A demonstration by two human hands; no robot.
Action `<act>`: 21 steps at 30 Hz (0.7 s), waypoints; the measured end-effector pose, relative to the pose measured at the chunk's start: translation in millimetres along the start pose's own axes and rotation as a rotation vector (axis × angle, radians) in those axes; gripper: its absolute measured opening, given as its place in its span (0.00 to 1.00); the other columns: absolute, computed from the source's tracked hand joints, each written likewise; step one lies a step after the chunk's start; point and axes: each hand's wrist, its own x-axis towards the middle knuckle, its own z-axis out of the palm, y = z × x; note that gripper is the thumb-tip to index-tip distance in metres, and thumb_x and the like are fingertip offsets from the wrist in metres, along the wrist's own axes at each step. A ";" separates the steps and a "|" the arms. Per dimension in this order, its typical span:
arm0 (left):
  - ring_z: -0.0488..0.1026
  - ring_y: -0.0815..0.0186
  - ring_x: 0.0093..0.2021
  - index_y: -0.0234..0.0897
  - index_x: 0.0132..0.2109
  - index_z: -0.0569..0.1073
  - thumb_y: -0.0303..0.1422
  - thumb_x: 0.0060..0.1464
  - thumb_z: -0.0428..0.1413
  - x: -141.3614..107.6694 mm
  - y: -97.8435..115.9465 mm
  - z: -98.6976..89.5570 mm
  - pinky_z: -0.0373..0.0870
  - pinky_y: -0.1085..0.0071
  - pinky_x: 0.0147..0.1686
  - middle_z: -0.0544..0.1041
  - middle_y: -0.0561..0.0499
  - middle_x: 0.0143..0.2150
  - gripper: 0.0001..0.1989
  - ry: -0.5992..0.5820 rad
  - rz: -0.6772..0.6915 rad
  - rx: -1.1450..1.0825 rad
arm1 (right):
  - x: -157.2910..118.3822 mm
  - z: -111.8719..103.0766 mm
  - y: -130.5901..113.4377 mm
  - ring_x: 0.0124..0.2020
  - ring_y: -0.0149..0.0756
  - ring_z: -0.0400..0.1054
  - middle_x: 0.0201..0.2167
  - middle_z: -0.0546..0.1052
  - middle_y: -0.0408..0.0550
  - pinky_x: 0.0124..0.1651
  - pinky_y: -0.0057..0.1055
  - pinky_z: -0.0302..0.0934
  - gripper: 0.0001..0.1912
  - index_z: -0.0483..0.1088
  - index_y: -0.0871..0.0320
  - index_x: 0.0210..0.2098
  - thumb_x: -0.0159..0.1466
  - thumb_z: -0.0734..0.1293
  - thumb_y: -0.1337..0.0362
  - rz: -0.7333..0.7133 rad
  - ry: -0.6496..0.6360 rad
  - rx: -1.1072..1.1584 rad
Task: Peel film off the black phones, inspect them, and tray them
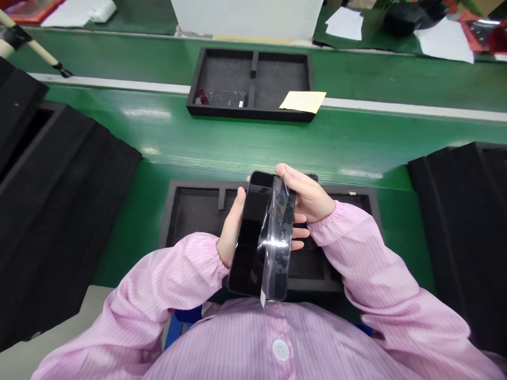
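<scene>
A black smartphone point(250, 237) lies tilted across my left hand point(231, 227), whose thumb runs along its left edge while the fingertips show past its right edge. Clear protective film point(277, 240) is partly lifted from the screen, folded up along the phone's length; bubbles show under its right part. A small white tab point(263, 298) hangs at the film's lower end. My right hand point(307, 194) pinches the film at the phone's upper right corner, thumb and forefinger together. Beneath the hands is a black foam tray point(194, 214), largely covered by my arms and the phone.
Ahead, a divided black tray point(253, 112) holds a dark phone-like panel point(224, 98) and a yellow paper slip point(303, 100). Stacked black trays stand at left point(59, 206) and right point(467, 221) on the green bench point(174, 137). White papers point(344, 24) lie on the back ledge.
</scene>
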 end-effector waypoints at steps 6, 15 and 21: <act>0.80 0.52 0.44 0.24 0.52 0.77 0.65 0.58 0.23 2.3 -2.9 -2.3 0.76 0.58 0.46 0.81 0.36 0.46 0.54 -0.035 0.041 0.007 | -0.2 0.6 0.5 0.10 0.19 0.46 0.18 0.65 0.28 0.10 0.16 0.40 0.22 0.59 0.52 0.38 0.59 0.75 0.52 0.005 0.012 -0.016; 0.79 0.54 0.45 0.22 0.48 0.79 0.66 0.55 0.19 -3.4 -0.8 3.6 0.74 0.59 0.49 0.80 0.34 0.47 0.59 -0.045 -0.011 0.043 | -3.9 7.0 -4.6 0.10 0.20 0.52 0.22 0.71 0.32 0.10 0.18 0.45 0.23 0.58 0.51 0.38 0.58 0.75 0.51 0.019 0.025 -0.034; 0.79 0.53 0.44 0.24 0.48 0.79 0.65 0.57 0.22 -1.9 -1.1 4.1 0.73 0.57 0.49 0.80 0.34 0.47 0.56 -0.027 0.005 0.031 | -3.2 6.7 -5.1 0.14 0.22 0.52 0.20 0.68 0.33 0.14 0.20 0.44 0.24 0.59 0.51 0.36 0.57 0.76 0.48 0.006 0.075 -0.120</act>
